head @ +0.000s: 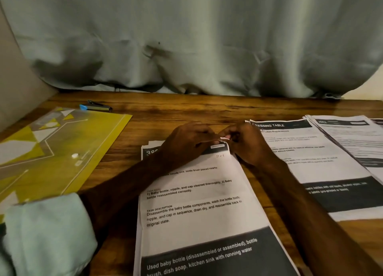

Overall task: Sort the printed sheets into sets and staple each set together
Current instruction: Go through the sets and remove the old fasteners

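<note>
- The baby-bottle set (199, 213), a stack of printed sheets, lies flat in the middle of the wooden table (207, 109), right in front of the person.
- Its long axis runs from the person towards the curtain (186, 37). The dark header is at the far end and the print reads upright to the person. "P-1" is handwritten near its far right corner.
- Edges of more sheets show under its far left corner.
- The left hand (186, 143) rests on the header of this set, its fingers curled and pinching the far right corner.
- The right hand (242, 143) meets it at the same corner, fingers curled and pinching the paper. A small white tip of the corner (224, 138) is lifted between the 2 hands.
- Just right of the set lies the "DRESSING TABLE" sheet (306, 157), its header also at the far end.
- Further right, overlapping that sheet, is a third stack of sheets (352, 139), edges fanned.
- Left of the set lies a flat yellow folder (62, 147) with grey and white shapes. What it holds cannot be told. A small white object (74, 156) sits on its cover.
- Beyond the folder, far left of the set, a black stapler (97, 107) with a blue end lies on the table, well apart from both hands.
- A pale green cloth (47, 234) covers the near left, beside the left forearm.
</note>
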{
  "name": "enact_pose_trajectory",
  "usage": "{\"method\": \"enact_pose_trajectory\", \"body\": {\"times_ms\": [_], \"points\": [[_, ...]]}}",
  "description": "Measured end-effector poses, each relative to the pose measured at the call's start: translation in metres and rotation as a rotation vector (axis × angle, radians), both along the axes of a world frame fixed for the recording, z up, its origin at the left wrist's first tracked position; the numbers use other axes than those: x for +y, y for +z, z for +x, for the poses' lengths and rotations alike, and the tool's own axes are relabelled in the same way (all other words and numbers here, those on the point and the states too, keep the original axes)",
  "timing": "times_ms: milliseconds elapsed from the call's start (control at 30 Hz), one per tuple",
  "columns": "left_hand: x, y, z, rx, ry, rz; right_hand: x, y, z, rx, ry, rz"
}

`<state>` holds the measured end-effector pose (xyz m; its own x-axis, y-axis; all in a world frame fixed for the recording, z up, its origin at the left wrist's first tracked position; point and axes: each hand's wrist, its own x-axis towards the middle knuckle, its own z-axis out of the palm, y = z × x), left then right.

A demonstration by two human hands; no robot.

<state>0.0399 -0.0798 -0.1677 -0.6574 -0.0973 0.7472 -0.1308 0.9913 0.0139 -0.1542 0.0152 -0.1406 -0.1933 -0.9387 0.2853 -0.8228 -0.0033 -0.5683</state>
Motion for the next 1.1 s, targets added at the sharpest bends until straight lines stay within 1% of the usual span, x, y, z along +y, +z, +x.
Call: {"method": "enact_pose_trajectory", "body": {"times_ms": [100,200,300,400,500,533,667,733,833,900,1000,1100], "points": [[0.0,0.0,0.001,-0.002,0.008,-0.001,0.003,0.002,0.0,-0.188,-0.026,-0.053],[0.0,0.001,0.001,0.008,0.013,0.002,0.005,0.005,0.0,-0.286,-0.046,-0.051],[-0.001,0.001,0.002,0.017,0.021,-0.005,0.008,0.008,0.0,-0.256,-0.049,-0.049],[-0.001,0.001,0.002,0.019,0.032,-0.014,0.013,0.011,-0.001,-0.212,0.002,-0.01],[-0.001,0.001,0.001,0.023,0.041,-0.016,0.018,0.015,0.001,-0.242,0.019,-0.027],[0.0,0.002,0.001,0.027,0.042,-0.003,0.02,0.016,0.002,-0.288,0.011,-0.041],[0.005,0.007,0.001,0.055,0.054,0.097,0.03,0.024,0.01,-0.581,-0.032,-0.057],[0.006,0.011,0.001,0.068,0.054,0.123,0.033,0.026,0.011,-0.663,-0.04,-0.047],[0.006,0.013,0.0,0.101,0.062,0.151,0.036,0.028,0.013,-0.735,-0.022,-0.046],[0.007,0.013,-0.001,0.124,0.064,0.157,0.036,0.029,0.016,-0.75,-0.003,-0.056],[0.009,0.013,-0.004,0.152,0.055,0.204,0.035,0.029,0.019,-0.684,0.034,-0.087],[0.01,0.013,-0.008,0.156,0.091,0.268,0.034,0.029,0.021,-0.669,0.058,-0.099]]}}
